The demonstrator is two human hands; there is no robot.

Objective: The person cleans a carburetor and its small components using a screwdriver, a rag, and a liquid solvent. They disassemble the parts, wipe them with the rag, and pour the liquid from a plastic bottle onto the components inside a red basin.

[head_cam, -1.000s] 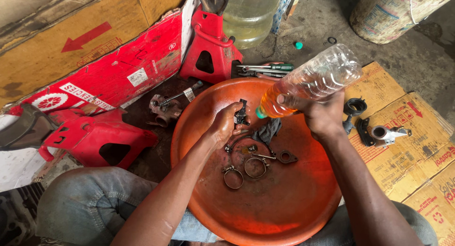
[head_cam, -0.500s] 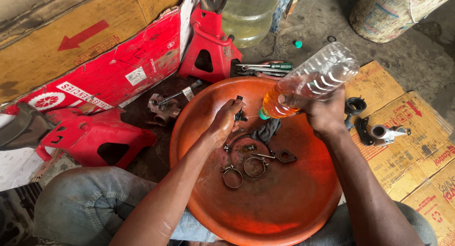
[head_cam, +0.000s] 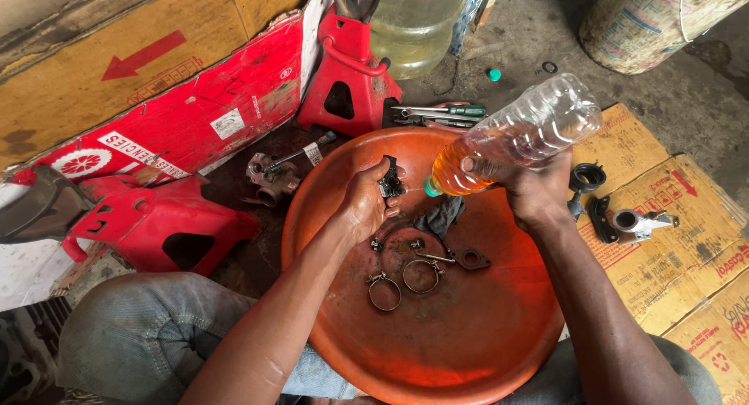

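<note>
My right hand (head_cam: 538, 188) grips a clear plastic bottle (head_cam: 519, 136) of orange liquid, tipped so its green neck points left and down. Just beside the bottle's mouth, my left hand (head_cam: 360, 202) holds a small dark metal part (head_cam: 389, 179). Both hands are over a big round orange tray (head_cam: 468, 350) resting on my lap. In the tray lie two hose clamps (head_cam: 404, 284), a dark rag (head_cam: 441, 216), a small flange (head_cam: 472, 258) and other little metal pieces.
Red plastic panels (head_cam: 195, 124) and a red stand (head_cam: 347, 77) lie to the left and behind. A large jug (head_cam: 413, 26) stands at the back, with screwdrivers (head_cam: 441, 112) by it. Cardboard (head_cam: 686, 241) on the right carries metal parts (head_cam: 632, 222). A grey carburettor-like part (head_cam: 269, 179) sits left of the tray.
The bottle's neck has dipped a little lower toward the small part in my left hand. Both hands have stayed over the tray's far side.
</note>
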